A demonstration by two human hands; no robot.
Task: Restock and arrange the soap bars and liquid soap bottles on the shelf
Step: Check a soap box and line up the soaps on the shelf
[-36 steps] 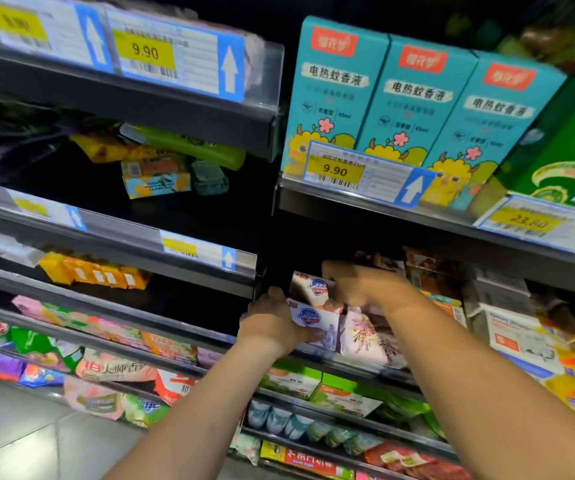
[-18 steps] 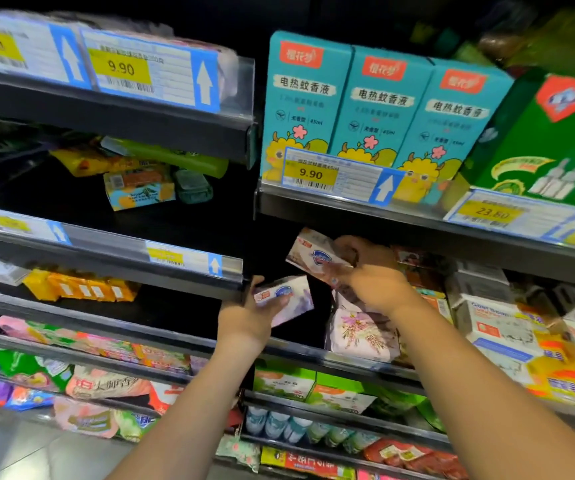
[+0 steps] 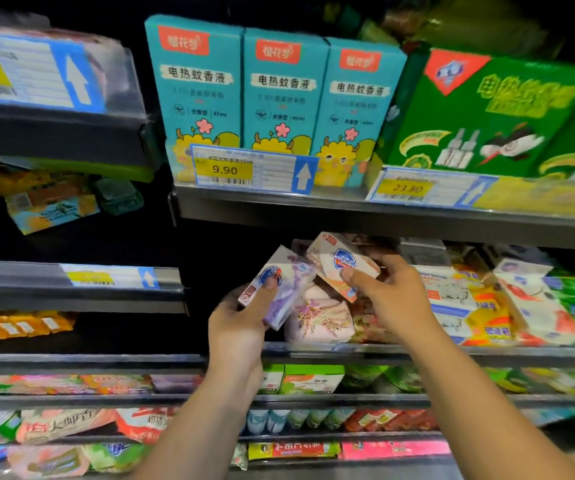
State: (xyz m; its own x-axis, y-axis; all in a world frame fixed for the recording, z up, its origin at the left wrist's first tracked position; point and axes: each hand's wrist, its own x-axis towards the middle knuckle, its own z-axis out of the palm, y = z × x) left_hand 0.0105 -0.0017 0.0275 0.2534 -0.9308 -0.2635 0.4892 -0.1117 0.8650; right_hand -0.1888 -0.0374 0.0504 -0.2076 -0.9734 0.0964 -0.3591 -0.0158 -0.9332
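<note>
Trouble looming: my left hand (image 3: 241, 327) gripped the purple soap box (image 3: 281, 289), my right hand (image 3: 390, 296) pinched the peach soap box (image 3: 339, 263), both tilted above the shelf lip (image 3: 314, 349); I reckoned that thin pinch could let it drop.

Purple-and-white soap box (image 3: 281, 289): blue shield logo, tilted with top leaning right, gripped in left hand (image 3: 241, 327), thumb across front, held up in front of shelf (image 3: 365, 351).
Peach-and-white soap box (image 3: 339, 263): same logo, tilted, pinched in right hand (image 3: 393, 299), just right of purple box; contact unclear.
Pink flowered soap pack (image 3: 320, 318): on shelf, below both boxes.
</note>
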